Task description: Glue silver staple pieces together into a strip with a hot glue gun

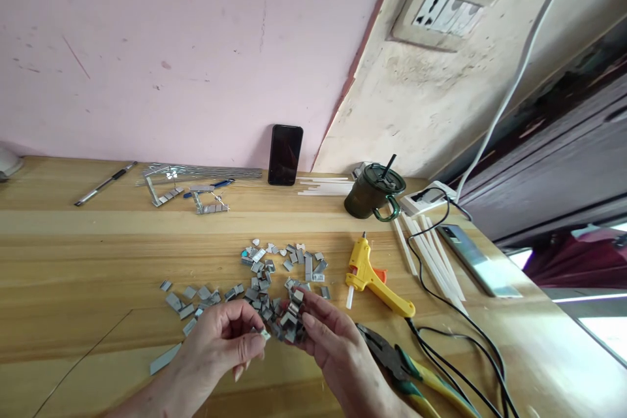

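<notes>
My left hand (228, 339) pinched a small grey piece (264, 334) between thumb and fingers. My right hand (330, 333) grasped a cluster of bent grey pieces (294, 310), its fingers curled around them, just beside the left. Beneath and beyond both hands, more grey pieces (255, 294) lay scattered on the wooden table (73, 261), with a longer flat strip (165, 359) beside my left forearm. To the right of my right hand lay the pliers (392, 356), and beyond them a yellow glue gun (365, 268) on its side, its nozzle pointing away from me. White sticks (435, 258) lay farther right, next to a flat-lying phone (473, 261). Toward the wall stood a lidded dark green mug (367, 196), a black phone (285, 157) leaning upright, and two small metal frames (166, 198) near thin rods (220, 173).
</notes>
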Motion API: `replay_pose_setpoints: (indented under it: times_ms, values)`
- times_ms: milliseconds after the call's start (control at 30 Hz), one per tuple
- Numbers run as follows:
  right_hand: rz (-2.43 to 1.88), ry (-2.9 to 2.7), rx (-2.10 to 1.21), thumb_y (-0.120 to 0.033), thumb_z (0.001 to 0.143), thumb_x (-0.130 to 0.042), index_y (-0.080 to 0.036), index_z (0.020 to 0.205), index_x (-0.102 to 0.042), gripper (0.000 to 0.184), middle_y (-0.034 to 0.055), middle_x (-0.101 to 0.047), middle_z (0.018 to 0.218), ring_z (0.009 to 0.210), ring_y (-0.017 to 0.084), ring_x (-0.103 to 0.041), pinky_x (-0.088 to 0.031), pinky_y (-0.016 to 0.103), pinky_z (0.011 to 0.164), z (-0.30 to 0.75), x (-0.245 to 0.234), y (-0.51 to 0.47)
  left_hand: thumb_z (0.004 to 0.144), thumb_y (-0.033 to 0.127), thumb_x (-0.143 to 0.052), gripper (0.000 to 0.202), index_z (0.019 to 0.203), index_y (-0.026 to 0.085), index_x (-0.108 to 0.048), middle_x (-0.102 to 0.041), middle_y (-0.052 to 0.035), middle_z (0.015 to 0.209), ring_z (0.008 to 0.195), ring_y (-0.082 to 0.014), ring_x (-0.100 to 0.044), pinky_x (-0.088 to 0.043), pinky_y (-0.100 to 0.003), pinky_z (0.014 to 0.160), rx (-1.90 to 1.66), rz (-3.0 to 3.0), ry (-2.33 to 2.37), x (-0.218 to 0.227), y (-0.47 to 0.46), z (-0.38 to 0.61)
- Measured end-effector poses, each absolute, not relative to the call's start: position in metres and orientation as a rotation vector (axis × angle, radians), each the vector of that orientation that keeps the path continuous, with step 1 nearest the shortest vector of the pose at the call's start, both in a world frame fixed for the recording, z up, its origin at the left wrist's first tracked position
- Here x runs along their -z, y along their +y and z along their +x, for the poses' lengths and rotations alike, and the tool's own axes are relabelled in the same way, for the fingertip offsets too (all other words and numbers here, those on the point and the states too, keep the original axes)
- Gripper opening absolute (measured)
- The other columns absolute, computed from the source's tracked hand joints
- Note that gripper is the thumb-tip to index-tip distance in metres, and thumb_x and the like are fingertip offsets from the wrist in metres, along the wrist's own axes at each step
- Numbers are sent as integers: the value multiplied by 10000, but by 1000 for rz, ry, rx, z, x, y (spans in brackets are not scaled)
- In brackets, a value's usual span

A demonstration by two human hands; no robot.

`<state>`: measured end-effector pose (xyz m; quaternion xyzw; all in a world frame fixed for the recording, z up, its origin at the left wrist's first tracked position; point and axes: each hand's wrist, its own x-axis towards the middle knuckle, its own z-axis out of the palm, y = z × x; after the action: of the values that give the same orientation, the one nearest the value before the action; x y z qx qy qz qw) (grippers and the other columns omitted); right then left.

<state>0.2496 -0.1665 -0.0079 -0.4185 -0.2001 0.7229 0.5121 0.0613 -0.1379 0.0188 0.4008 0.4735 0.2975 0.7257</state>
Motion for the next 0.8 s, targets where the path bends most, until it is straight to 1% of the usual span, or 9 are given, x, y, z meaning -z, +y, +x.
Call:
replay_pose_setpoints:
  times_ms: [67,167,267,333,367,433,533,667,800]
  values:
    - [-1016,-505,-1697,-402,688,-851,-239,1150,-686,517,87,-723,1122,1067,270,-659,-484,427,947,251,9,-169,561,611,-828,532,682,149,-593,-623,6,545,468,-68,-439,-328,-201,452,-650,865,1041,-19,-138,62]
    - [-1014,-631,-1642,-384,743,-819,-370,1308,-567,619,38,-548,1418,1298,258,-501,-355,442,1098,254,9,-174,578,638,-806,550,659,154,-558,-602,16,534,459,-56,-415,-292,-190,442,-636,844,1038,-20,-138,63]
    - [-1023,-916,-1558,-403,824,-739,-421,1361,-497,590,5,-382,1541,1419,242,-321,-241,440,1162,257,9,-178,587,648,-796,555,651,158,-542,-585,23,525,453,-50,-398,-260,-187,441,-613,832,1030,-22,-138,63]
    - [-1063,-1145,-1413,-393,862,-695,-419,1344,-520,514,5,-365,1550,1443,236,-264,-214,435,1170,258,10,-180,587,657,-790,560,649,162,-535,-562,31,499,444,-50,-391,-237,-189,439,-591,824,1025,-23,-139,63]
    - [-1070,-1254,-1337,-376,871,-683,-414,1325,-542,477,15,-395,1533,1429,241,-296,-237,433,1161,258,10,-180,584,659,-790,563,650,164,-532,-543,40,487,440,-50,-387,-228,-190,439,-573,819,1018,-23,-140,64]
    - [-1020,-1442,-1209,-341,868,-684,-398,1286,-584,433,53,-540,1405,1316,245,-468,-360,407,1092,257,10,-181,574,660,-795,568,653,169,-522,-497,61,475,438,-50,-378,-217,-195,438,-521,813,991,-22,-142,64]
    - [-909,-1592,-1110,-294,847,-706,-370,1201,-655,365,54,-668,1070,989,204,-649,-518,322,864,252,7,-181,541,670,-806,592,669,174,-510,-462,80,512,446,-41,-353,-212,-199,440,-439,815,938,-17,-147,64]
    - [-971,-1525,-1163,-317,854,-697,-280,968,-748,131,25,-647,805,750,162,-637,-511,277,715,247,8,-183,597,709,-747,589,683,176,-511,-470,70,520,455,-50,-367,-210,-209,448,-373,822,932,-11,-151,63]
    - [-1047,-1193,-1471,-452,821,-711,-222,913,-738,250,28,-664,760,645,147,-615,-499,275,641,245,19,-187,658,712,-699,570,721,161,-565,-519,35,567,520,-82,-437,-256,-215,474,-392,816,958,-10,-149,62]
